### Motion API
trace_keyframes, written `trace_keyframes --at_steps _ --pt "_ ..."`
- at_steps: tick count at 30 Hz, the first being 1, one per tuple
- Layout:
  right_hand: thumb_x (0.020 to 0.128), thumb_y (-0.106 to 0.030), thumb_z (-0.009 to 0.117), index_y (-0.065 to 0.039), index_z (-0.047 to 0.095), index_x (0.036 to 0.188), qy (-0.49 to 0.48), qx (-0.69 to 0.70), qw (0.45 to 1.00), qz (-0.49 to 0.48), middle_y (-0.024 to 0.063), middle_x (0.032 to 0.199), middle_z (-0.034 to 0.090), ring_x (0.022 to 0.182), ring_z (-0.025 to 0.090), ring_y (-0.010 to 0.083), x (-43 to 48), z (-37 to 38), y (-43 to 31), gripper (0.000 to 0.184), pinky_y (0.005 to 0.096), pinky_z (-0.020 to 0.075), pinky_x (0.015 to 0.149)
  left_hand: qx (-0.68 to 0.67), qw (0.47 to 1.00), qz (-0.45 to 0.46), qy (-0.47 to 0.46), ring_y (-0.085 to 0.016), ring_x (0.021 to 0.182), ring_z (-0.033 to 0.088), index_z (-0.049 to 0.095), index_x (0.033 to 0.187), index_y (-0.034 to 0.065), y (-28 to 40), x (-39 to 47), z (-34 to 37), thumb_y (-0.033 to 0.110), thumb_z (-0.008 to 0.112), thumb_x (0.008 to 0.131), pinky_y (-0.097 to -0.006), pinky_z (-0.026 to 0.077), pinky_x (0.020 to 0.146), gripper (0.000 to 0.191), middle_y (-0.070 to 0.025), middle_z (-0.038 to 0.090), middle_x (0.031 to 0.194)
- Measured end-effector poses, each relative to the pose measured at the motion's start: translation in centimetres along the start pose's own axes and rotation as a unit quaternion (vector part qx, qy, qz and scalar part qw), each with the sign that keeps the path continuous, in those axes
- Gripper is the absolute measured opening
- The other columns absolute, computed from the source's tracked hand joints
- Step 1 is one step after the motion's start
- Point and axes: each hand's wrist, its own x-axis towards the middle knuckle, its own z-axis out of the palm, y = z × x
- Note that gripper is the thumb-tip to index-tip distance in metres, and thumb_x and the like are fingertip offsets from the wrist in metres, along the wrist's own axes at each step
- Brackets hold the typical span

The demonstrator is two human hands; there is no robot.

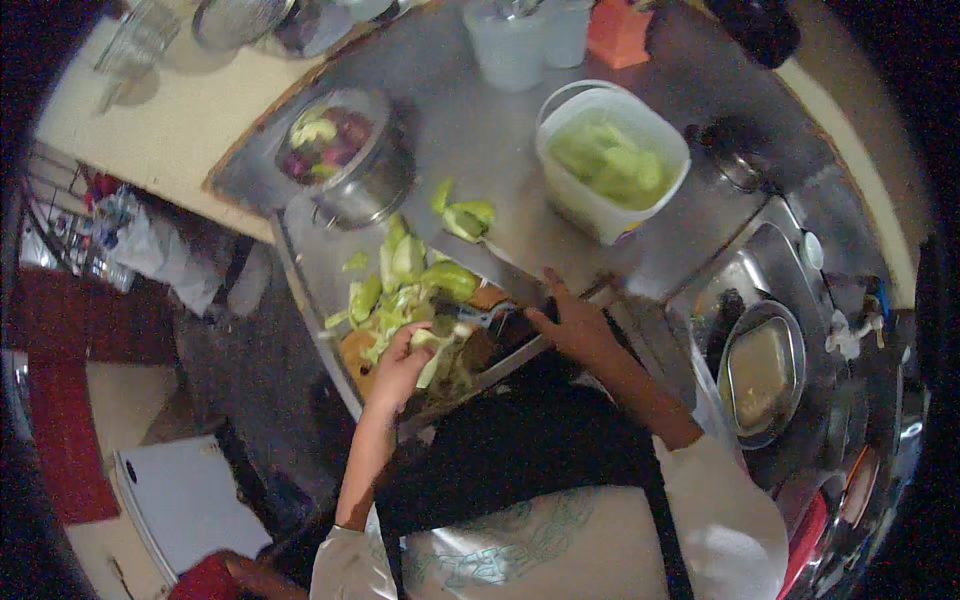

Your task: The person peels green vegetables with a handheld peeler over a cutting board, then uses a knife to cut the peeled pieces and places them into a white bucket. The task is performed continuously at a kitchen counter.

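My left hand (405, 364) holds a pale green vegetable piece (428, 369) over a wooden cutting board (358, 352) in a metal tray-like surface. Green peels and chunks (401, 262) are heaped on the board, just beyond that hand. To the right, my right hand (576, 324) has its fingers spread beside the near end of a large knife (517, 274); whether it grips the handle is unclear. More green pieces (469, 219) lie at the knife's far end. A white bucket (651, 214) of green pieces stands beyond my right hand, and a steel pot (379, 191) with purple and green scraps stands beyond my left.
On the right is a sink (694, 319) with an oval metal bowl (799, 367) holding a container of cloudy liquid. White tubs (510, 64) and an orange container (619, 37) stand at the back. A person's arm (262, 576) shows at the lower left.
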Motion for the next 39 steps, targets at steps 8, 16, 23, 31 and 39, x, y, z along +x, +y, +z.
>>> trace_keyframes --at_steps 8,16,23,31,39 --pt "0.078 -0.039 0.056 -0.006 0.025 0.134 0.131 -0.088 0.987 0.004 0.0231 0.127 0.04 0.113 0.043 0.0389 -0.6 1.2 12.8 0.072 0.0432 0.0341 0.096 0.181 0.956 0.229 -0.026 -0.02 0.1 0.05 0.044 0.121 0.0021 5.8 11.7 8.6 0.013 0.057 0.078 -0.0299 0.039 0.088 0.046 -0.0112 0.052 0.112" --pt "0.073 -0.019 0.064 -0.004 0.034 0.129 0.091 -0.01 0.996 0.009 0.0215 0.125 0.041 0.116 0.04 0.0354 -1.0 1.8 9.3 0.065 0.0401 0.0331 0.097 -0.11 0.956 0.245 -0.118 -0.019 0.091 0.053 0.034 0.125 0.008 12.2 16.6 17.6 0.024 0.051 0.086 -0.0319 0.045 0.076 0.045 -0.0068 0.049 0.11" --pt "0.074 -0.021 0.062 -0.005 0.038 0.126 0.18 -0.129 0.975 -0.006 0.022 0.123 0.042 0.116 0.039 0.037 3.4 2.0 11.1 0.06 0.0429 0.0326 0.096 -0.216 0.971 0.0 -0.098 -0.013 0.086 0.056 0.047 0.116 0.0095 2.0 8.6 6.1 0.026 0.051 0.085 -0.0262 0.044 0.069 0.036 -0.0028 0.056 0.102" --pt "0.077 -0.016 0.052 -0.005 0.046 0.118 0.142 -0.248 0.922 -0.261 0.0242 0.115 0.045 0.104 0.046 0.0401 16.4 1.1 1.1 0.043 0.0453 0.0403 0.087 -0.357 0.916 -0.045 0.175 -0.016 0.079 0.054 0.045 0.11 0.0069 -5.4 -1.8 -2.3 0.022 0.044 0.087 -0.0281 0.042 0.068 0.028 -0.0042 0.054 0.091" --pt "0.071 -0.016 0.057 -0.01 0.05 0.116 0.063 -0.323 0.824 -0.461 0.0183 0.117 0.049 0.105 0.049 0.0322 34.5 5.2 -4.2 0.045 0.0418 0.0407 0.088 -0.397 0.885 -0.018 0.241 -0.017 0.082 0.054 0.045 0.108 0.0054 -7.2 -7.5 -3.2 0.019 0.042 0.087 -0.0297 0.042 0.073 0.025 -0.0057 0.053 0.095"
